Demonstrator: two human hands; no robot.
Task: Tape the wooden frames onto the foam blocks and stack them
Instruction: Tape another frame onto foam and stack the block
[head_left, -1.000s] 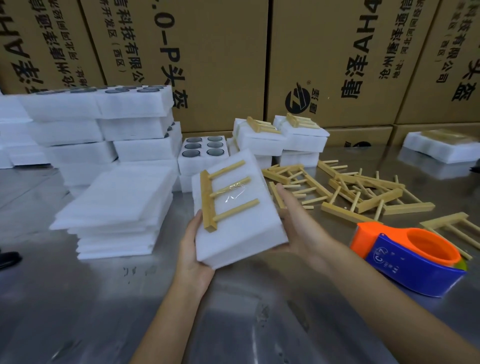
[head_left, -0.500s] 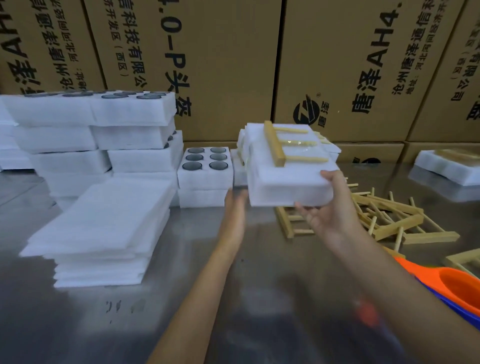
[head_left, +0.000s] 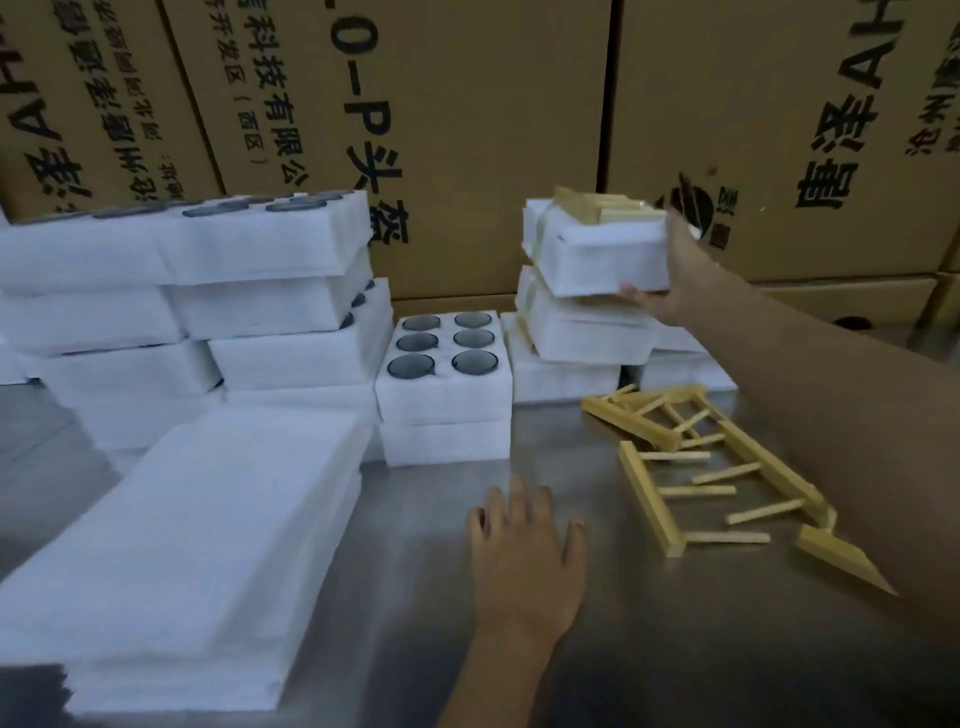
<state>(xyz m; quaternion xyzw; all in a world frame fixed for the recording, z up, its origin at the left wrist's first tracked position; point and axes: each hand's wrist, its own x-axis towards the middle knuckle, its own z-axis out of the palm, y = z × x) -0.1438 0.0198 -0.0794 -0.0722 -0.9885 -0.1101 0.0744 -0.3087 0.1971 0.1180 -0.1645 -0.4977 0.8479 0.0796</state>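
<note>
The white foam block (head_left: 597, 254) with a pale wooden frame (head_left: 602, 207) on top lies flat, long axis left-right, atop the stack. The right hand (head_left: 675, 280) grips its right end; the left hand (head_left: 524, 561) hovers flat, fingers spread, over the steel desk (head_left: 649, 649).

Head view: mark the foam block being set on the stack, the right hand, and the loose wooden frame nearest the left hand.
foam block (head_left: 602, 260), head view, white front face.
right hand (head_left: 675, 280), head view, back of the hand gripping the block's right end.
loose wooden frame (head_left: 652, 499), head view, its long side rail.
</note>
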